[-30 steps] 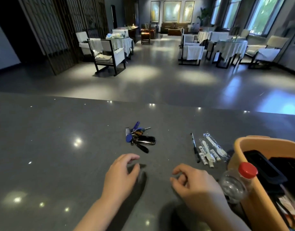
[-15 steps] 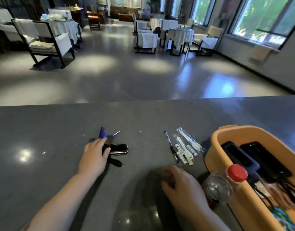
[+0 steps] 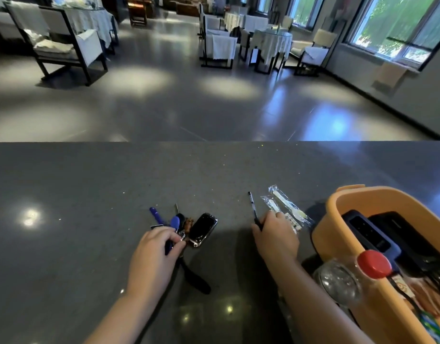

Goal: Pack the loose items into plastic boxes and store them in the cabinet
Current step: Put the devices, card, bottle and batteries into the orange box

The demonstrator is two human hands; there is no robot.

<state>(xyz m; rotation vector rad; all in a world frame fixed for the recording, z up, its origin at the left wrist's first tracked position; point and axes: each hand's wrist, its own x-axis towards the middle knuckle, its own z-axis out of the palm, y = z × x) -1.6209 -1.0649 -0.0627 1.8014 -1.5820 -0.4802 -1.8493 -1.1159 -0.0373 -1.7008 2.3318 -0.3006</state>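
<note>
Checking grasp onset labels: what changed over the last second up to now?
Both hands left the bare counter and reached forward. The left hand now has a grip on the key bunch, pulled slightly nearer. The right hand pinches the lower end of the black pen, beside the wrapped cutlery. The orange basket and red-capped bottle look unmoved.

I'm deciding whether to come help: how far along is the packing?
Early. The orange basket already holds a bottle and dark devices. In hand: the left hand grips the key bunch; the right hand pinches the pen beside the wrapped utensils. Left: boxing them and storing; neither plastic box nor cabinet is in view.
</note>
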